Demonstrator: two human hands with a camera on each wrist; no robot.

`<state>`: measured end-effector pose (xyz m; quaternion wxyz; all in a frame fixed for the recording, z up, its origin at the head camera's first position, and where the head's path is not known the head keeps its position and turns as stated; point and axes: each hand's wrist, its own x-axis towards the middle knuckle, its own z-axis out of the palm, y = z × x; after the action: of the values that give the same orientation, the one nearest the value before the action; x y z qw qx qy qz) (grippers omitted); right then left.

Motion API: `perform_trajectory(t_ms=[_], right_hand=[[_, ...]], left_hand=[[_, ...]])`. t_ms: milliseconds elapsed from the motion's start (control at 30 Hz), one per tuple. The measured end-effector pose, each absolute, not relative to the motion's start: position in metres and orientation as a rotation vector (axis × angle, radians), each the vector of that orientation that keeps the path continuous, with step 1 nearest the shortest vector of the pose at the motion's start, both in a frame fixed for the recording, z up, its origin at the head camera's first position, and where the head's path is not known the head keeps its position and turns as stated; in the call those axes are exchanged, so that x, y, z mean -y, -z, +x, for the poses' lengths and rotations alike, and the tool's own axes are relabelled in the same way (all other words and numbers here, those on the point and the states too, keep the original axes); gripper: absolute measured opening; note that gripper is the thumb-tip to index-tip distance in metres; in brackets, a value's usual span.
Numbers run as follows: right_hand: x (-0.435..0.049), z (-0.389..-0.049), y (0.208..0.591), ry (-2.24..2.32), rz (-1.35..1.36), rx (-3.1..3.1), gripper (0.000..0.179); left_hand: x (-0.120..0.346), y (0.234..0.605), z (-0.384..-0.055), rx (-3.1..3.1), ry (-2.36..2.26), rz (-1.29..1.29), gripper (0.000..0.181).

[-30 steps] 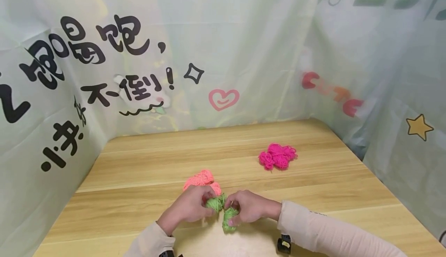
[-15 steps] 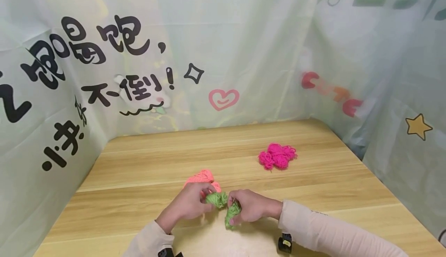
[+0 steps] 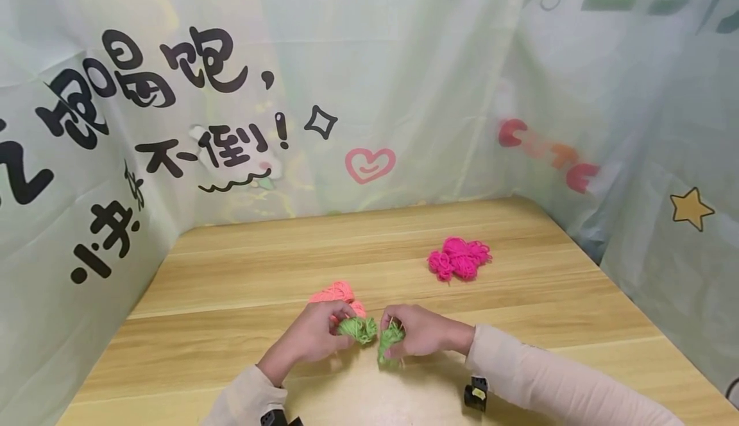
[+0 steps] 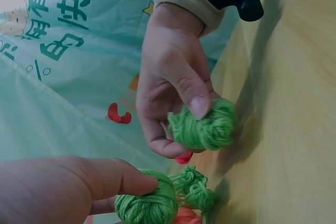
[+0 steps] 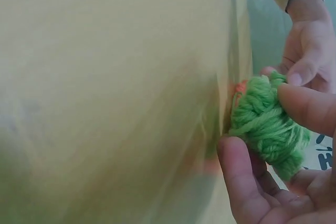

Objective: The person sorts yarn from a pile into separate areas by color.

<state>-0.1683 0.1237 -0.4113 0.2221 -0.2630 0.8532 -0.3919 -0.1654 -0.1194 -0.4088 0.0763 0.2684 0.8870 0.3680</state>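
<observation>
Two small bundles of green yarn are held side by side near the front middle of the table. My left hand (image 3: 317, 333) pinches the left green yarn bundle (image 3: 362, 330) between thumb and fingers; its loose-looped end points right. My right hand (image 3: 424, 331) grips the right green yarn bundle (image 3: 389, 344), which stands upright in the head view. In the right wrist view strands wrap across this green yarn (image 5: 270, 121), with fingertips on either side. A narrow gap separates the bundles. Just behind my left hand lies coral yarn (image 3: 336, 292), partly hidden by it.
A bundle of magenta yarn (image 3: 460, 259) lies farther back to the right on the wooden table (image 3: 260, 259). Printed cloth curtains (image 3: 439, 92) enclose the table's back and sides.
My right hand has moved slightly right and away from me with its green yarn, widening the gap between the bundles. The left hand has hardly moved. Coral and magenta yarn stay in place.
</observation>
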Motion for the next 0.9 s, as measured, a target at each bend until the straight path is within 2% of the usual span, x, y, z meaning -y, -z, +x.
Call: perform_trajectory(t_ms=[267, 900], right_hand=[[-0.126, -0.172, 0.405, 1.128, -0.699, -2.346, 0.028], [-0.133, -0.186, 0.396, 1.162, -0.694, -2.363, 0.026]], left_hand=[[0.118, 0.411, -0.166, -2.648, -1.113, 0.823, 0.035], [0.114, 0.411, -0.166, -2.641, -1.119, 0.807, 0.028]])
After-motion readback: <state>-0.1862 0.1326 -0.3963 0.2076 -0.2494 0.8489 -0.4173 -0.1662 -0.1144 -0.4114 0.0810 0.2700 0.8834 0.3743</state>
